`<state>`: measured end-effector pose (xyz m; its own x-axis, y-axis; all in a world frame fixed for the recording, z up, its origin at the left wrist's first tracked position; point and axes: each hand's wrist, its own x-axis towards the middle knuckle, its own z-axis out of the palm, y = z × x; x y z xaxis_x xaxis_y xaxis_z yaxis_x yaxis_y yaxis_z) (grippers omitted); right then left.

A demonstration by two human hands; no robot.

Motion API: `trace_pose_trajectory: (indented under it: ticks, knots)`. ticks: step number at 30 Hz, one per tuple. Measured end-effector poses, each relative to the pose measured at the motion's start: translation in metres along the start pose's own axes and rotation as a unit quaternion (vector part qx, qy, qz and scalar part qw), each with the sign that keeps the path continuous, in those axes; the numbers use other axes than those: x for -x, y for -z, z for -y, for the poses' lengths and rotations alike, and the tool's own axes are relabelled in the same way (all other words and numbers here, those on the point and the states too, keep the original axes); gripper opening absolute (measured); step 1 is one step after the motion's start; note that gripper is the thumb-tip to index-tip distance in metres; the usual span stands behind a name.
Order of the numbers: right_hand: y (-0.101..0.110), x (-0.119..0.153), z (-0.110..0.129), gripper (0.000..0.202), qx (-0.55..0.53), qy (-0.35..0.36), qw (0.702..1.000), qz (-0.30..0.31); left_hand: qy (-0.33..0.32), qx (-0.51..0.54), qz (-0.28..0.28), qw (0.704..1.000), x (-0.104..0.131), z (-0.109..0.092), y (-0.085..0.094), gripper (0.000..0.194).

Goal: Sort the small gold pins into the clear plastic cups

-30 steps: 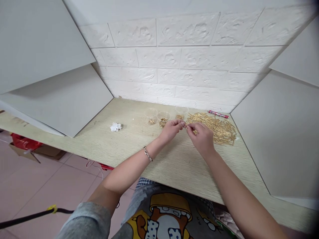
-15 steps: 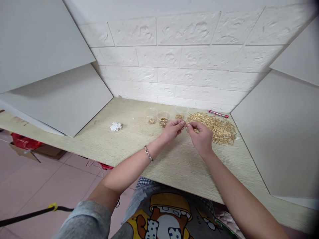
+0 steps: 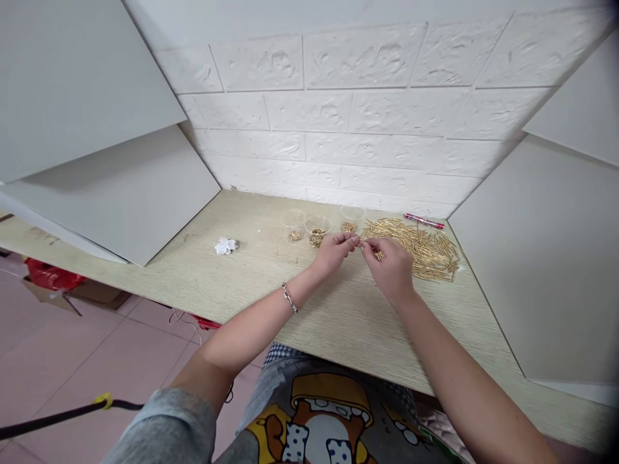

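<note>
My left hand point(image 3: 337, 249) and my right hand point(image 3: 389, 265) meet fingertip to fingertip above the table, both pinched closed. Between them is a tiny gold-coloured piece, mostly covered by the fingers, so its exact kind does not show. Just behind and to the right of my right hand spreads a pile of thin gold metal pins point(image 3: 425, 248). Beyond my left hand stand three clear plastic cups with small gold parts inside: a left cup point(image 3: 294, 219), a middle cup point(image 3: 318, 225) and a right cup point(image 3: 353, 212).
A crumpled white tissue point(image 3: 225, 245) lies on the left of the wooden table point(image 3: 261, 283). A red pen-like tube point(image 3: 423, 221) rests by the white brick-patterned wall point(image 3: 358, 116). White panels point(image 3: 541, 258) flank both sides. On the floor, a cardboard box point(image 3: 53, 293) holds a red bag.
The two hands stay almost in place, with only slight finger movement at the pinch. The camera view has shifted very slightly.
</note>
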<state>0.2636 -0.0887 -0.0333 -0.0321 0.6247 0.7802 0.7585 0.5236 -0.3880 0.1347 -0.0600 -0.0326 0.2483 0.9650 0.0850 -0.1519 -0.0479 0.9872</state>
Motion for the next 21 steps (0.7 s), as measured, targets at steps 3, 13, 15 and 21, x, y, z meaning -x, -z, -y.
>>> trace_pose_trajectory:
  ticks: [3,13,15,21]
  knots:
    - [0.0014,-0.0008,-0.001,0.011,-0.015,-0.011,1.0,0.006,0.006,0.024,0.011,1.0,-0.0003,0.0014,0.0001,0.028]
    - [0.0039,-0.0052,0.0004,0.011,-0.092,-0.119,0.988,0.036,0.045,0.111,0.038,0.992,-0.0003,0.0044,-0.0014,0.029]
    - [0.0031,-0.0048,0.0019,0.011,-0.089,-0.127,0.987,0.031,0.053,0.131,0.038,0.989,0.0007,0.0034,-0.002,0.029]
    - [0.0002,-0.0016,0.0039,0.012,-0.043,-0.069,0.997,-0.001,0.06,0.162,0.03,0.984,0.0017,0.0048,-0.0039,0.03]
